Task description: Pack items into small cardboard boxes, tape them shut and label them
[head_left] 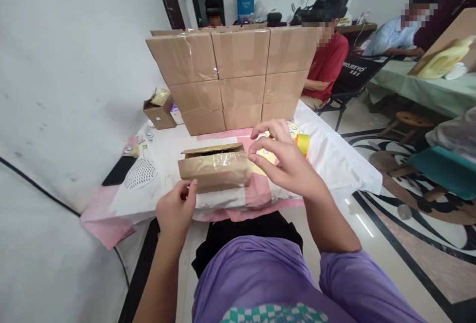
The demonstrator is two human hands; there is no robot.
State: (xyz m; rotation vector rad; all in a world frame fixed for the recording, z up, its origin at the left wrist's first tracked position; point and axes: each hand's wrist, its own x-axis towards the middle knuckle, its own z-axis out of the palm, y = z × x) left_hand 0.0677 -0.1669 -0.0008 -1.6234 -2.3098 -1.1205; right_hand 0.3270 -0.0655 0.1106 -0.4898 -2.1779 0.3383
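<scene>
A small cardboard box (219, 177) lies on the table before me, a strip of shiny clear tape (219, 161) along its upper side. Its back flap (211, 149) stands slightly raised over a dark gap. By the box's near left corner is my left hand (176, 206), fingers curled and thumb against the forefinger; what they hold, if anything, is hidden. My right hand (280, 157) is at the box's right end, with thumb and forefinger tips close together beside the tape. Anything thin between those tips is too small to make out.
A wall of stacked, taped boxes (241, 80) rises at the table's back. A yellow tape roll (302, 144) is right of my right hand. An open carton (159, 110) stands back left, a black pad (119, 170) at the left edge. A person in red (330, 70) sits beyond.
</scene>
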